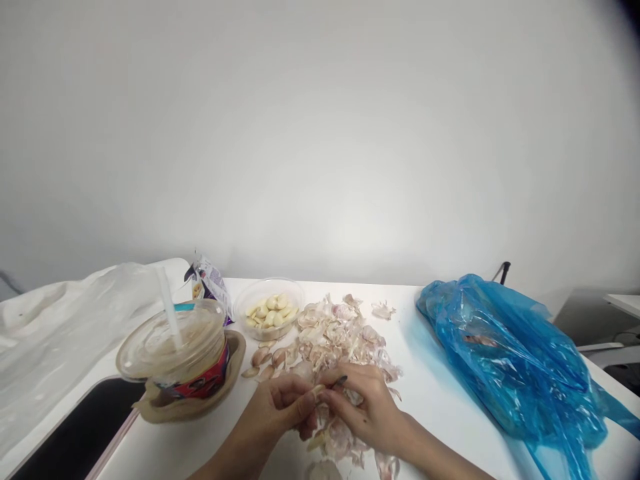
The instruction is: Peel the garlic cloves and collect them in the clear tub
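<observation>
Garlic clove, small and pale (319,390), is pinched between the fingertips of the left hand (279,408) and right hand (369,410), low at table centre. At twelve o'clock lie heaped pinkish papery skins (333,333). At eleven o'clock a clear plastic bowl (287,285) holds peeled cloves (270,311). The work seems well advanced.

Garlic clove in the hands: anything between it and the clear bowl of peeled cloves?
Nothing tall. Left hand and right hand pinch the garlic clove; only loose skins and unpeeled cloves lie between it and the clear bowl. The drink cup stands left of that line.
</observation>
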A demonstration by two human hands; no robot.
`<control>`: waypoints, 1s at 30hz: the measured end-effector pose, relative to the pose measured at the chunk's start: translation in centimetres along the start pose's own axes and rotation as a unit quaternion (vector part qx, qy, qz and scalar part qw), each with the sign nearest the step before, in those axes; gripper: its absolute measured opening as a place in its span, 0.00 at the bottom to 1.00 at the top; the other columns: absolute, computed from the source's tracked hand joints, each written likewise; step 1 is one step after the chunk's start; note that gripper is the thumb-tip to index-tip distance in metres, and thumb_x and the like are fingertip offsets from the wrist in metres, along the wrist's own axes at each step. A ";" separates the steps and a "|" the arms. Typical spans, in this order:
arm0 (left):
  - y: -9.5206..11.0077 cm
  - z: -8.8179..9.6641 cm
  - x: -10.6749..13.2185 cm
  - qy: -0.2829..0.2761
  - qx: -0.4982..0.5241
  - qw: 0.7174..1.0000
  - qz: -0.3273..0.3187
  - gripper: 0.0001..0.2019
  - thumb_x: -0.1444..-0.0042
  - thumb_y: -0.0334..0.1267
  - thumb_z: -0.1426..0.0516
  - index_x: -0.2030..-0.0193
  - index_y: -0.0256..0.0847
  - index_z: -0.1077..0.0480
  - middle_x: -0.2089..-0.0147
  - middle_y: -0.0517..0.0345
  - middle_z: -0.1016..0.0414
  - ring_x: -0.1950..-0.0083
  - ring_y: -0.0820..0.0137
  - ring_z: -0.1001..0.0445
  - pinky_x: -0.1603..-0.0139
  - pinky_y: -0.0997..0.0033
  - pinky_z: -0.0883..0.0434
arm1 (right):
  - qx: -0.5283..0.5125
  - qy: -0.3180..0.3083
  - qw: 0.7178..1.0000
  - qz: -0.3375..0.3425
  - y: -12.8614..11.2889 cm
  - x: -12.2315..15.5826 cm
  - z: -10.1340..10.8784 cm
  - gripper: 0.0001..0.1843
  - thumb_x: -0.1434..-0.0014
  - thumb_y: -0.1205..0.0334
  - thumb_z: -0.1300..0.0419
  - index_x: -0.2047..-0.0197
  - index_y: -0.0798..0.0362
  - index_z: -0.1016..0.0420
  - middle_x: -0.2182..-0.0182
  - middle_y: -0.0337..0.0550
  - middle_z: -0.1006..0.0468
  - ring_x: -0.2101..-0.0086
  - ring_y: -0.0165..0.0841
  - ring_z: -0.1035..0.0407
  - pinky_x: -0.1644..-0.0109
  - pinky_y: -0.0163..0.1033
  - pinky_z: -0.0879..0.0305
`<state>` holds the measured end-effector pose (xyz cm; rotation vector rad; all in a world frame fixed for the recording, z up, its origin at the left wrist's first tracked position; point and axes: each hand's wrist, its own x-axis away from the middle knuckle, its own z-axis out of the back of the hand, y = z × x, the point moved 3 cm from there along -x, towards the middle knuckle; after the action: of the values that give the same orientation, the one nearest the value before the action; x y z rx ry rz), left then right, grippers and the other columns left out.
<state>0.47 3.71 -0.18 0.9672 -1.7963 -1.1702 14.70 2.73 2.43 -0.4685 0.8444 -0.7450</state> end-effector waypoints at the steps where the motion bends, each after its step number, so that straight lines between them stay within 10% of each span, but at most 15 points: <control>1: -0.2 0.0 -0.1 -0.009 0.009 1.000 -0.001 0.13 0.59 0.44 0.37 0.78 0.33 0.29 0.85 0.61 0.31 0.82 0.76 0.37 0.79 0.76 0.42 | 0.002 0.001 1.000 0.000 0.0 0.0 0.0 0.07 0.41 0.64 0.49 0.63 0.55 0.32 0.74 0.42 0.27 0.72 0.29 0.33 0.67 0.32 0.39; 30: -0.2 1.9 -1.6 0.029 -0.063 0.996 -0.052 0.18 0.60 0.53 0.41 0.76 0.37 0.26 0.78 0.58 0.29 0.73 0.70 0.34 0.70 0.72 0.38 | -0.002 0.055 0.998 0.011 0.2 0.0 0.0 0.06 0.44 0.70 0.46 0.64 0.54 0.29 0.73 0.41 0.25 0.72 0.29 0.32 0.67 0.31 0.37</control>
<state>-0.53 5.81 -1.19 1.0195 -1.6233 -1.2896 14.78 2.81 2.31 -0.4231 0.9525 -0.7544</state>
